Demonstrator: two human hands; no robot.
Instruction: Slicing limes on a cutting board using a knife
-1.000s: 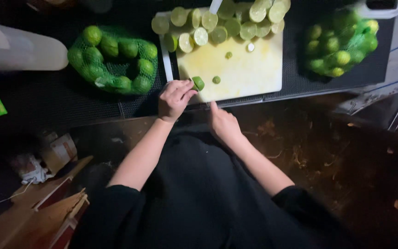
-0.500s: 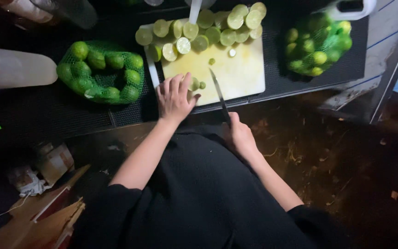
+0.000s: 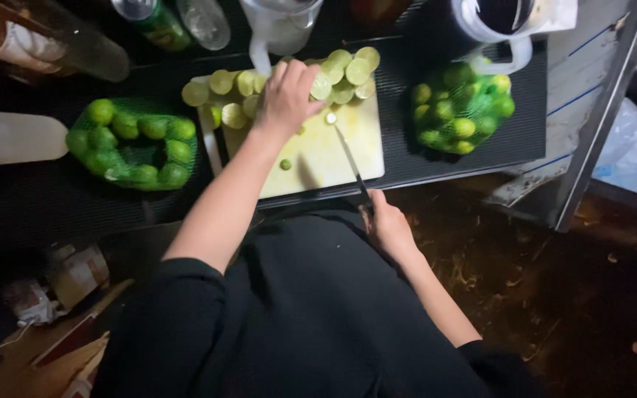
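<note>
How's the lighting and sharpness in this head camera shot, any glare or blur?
Head view: light falls mainly on the cutting board and lime halves; surroundings sink into darkness. The left hand looks slightly soft; the knife in the right hand is dim. No strong glare.

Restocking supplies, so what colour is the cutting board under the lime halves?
Pale yellowish white, stained; the cutting board shows in the head view.
</note>
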